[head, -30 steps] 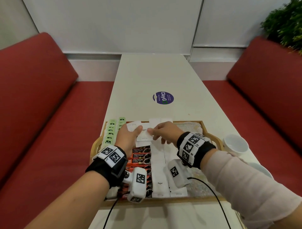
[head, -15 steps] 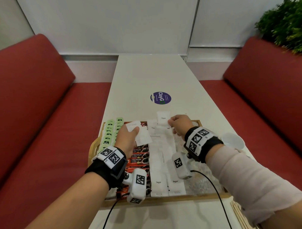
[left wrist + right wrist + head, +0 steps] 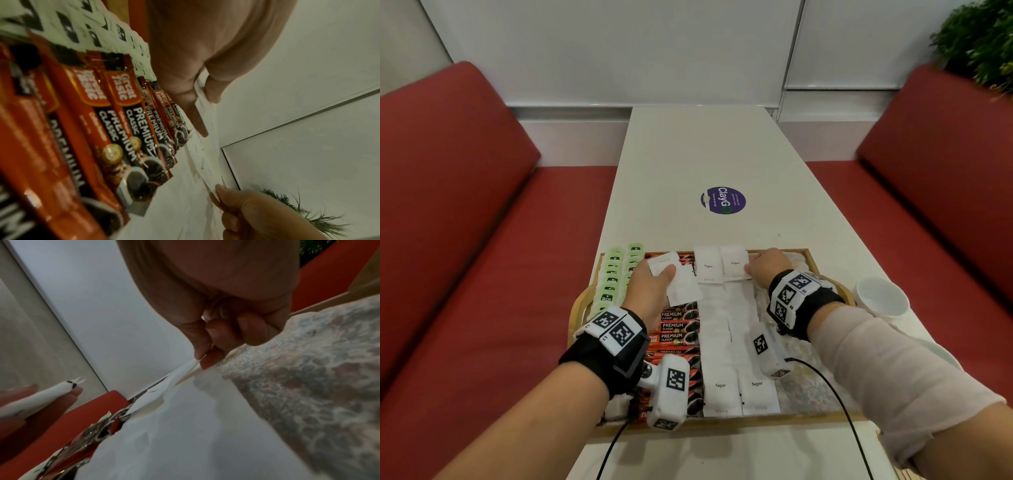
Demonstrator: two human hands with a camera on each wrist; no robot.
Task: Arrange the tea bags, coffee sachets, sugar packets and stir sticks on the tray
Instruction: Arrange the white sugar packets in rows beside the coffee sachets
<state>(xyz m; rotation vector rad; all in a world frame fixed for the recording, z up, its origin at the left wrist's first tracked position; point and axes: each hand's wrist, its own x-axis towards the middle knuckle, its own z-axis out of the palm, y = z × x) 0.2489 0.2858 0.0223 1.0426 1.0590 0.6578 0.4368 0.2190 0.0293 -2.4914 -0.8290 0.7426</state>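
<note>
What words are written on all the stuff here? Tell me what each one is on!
"Sugar": white sugar packets on the tray.
"PREMIUM CLASSIC": red coffee sachets.
"Great Taste": same sachets, in the left wrist view.
"ClayGO": purple round sticker on the table; its small print is unreadable.
Green tea bags: print too small to read.
Wrist bands: square codes only, no words.

A wooden rectangular tray (image 3: 812, 260) carries three sorts in rows. Pale green tea bags (image 3: 608, 284) lie in two columns outboard of the left fingers (image 3: 667, 274). Red-and-black coffee sachets (image 3: 677, 327) lie side by side beneath those fingers. White paper sugar packets (image 3: 722, 363) form two columns between both hands; the farthest packet (image 3: 734, 263) is pinched at its corner by the right fingers (image 3: 749, 268), and loose packets (image 3: 681, 289) sit in the left fingers.
</note>
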